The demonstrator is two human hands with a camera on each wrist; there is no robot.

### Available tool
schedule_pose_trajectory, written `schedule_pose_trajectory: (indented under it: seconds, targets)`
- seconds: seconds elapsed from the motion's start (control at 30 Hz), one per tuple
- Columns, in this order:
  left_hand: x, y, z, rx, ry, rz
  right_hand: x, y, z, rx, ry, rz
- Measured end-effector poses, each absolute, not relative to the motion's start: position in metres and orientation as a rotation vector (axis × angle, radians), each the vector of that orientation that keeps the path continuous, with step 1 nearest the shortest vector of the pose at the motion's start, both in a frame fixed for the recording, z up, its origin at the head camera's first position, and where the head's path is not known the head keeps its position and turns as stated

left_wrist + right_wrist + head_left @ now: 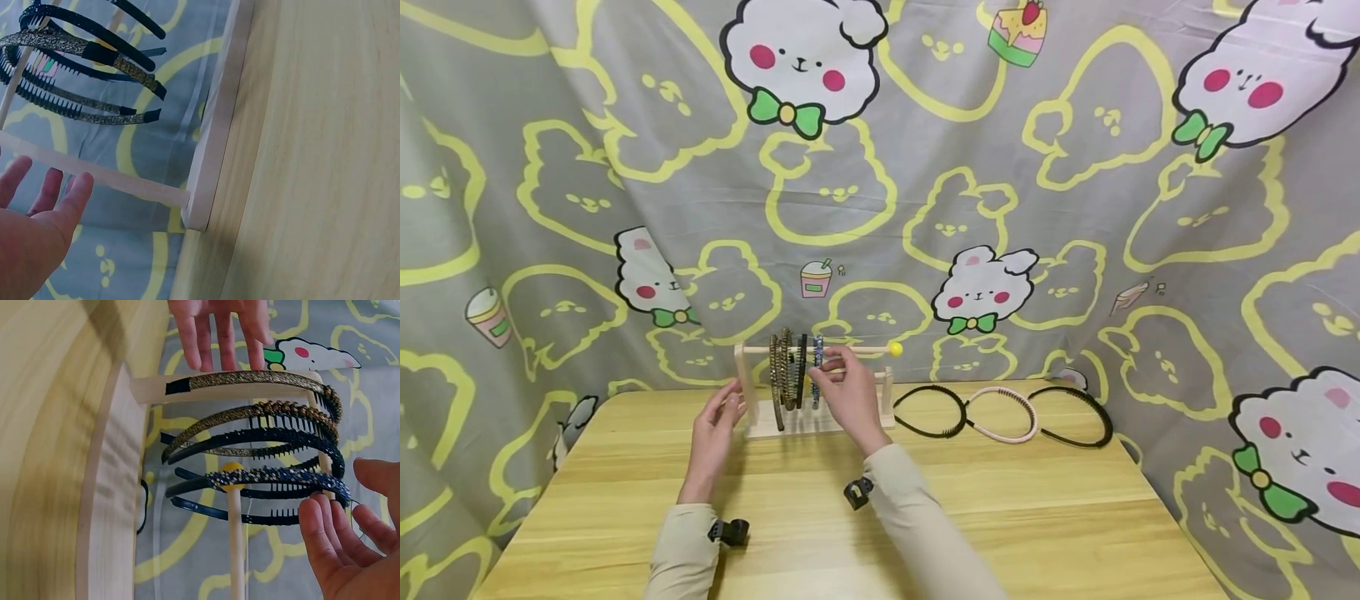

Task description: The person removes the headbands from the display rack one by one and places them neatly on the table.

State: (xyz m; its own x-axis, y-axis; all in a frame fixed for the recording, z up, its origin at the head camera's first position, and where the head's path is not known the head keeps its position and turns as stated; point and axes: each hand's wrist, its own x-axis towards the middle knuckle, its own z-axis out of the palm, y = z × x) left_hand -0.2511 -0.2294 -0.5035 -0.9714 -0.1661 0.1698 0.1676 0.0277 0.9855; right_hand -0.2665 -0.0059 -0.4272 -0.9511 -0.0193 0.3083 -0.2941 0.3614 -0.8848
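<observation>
A pale wooden stand [747, 396] with a horizontal rod stands at the back of the table. On the rod hang two glittery brown-gold headbands [244, 378], a black headband [256, 436] and a blue sequinned headband [275, 477]. My right hand [852, 400] is at the blue headband, thumb and fingers spread on either side of its top, with fingertips right by the rod. My left hand [713, 429] has its fingers loosely extended beside the stand's left upright [94, 172], fingertips right at the wood.
To the right of the stand lie a black headband [962, 408], a pink headband [1033, 417] and another black headband [1105, 417] in a row on the wooden table [1000, 517]. A yellow ball [896, 349] caps the upper rod. A patterned curtain [880, 208] hangs close behind.
</observation>
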Motion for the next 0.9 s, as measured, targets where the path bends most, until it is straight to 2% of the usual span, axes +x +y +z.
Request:
schedule_pose_trajectory:
  seconds: [0.5,0.9]
  targets:
    - [-0.251,-0.229,-0.504,0.044,-2.047,-2.047,-0.272,-0.01,-0.427,0.261,-2.354,1.615]
    - [-0.25,-0.227,-0.504,0.039,-2.06,-2.045,-0.268,0.015,-0.414,0.203,-2.289,1.616]
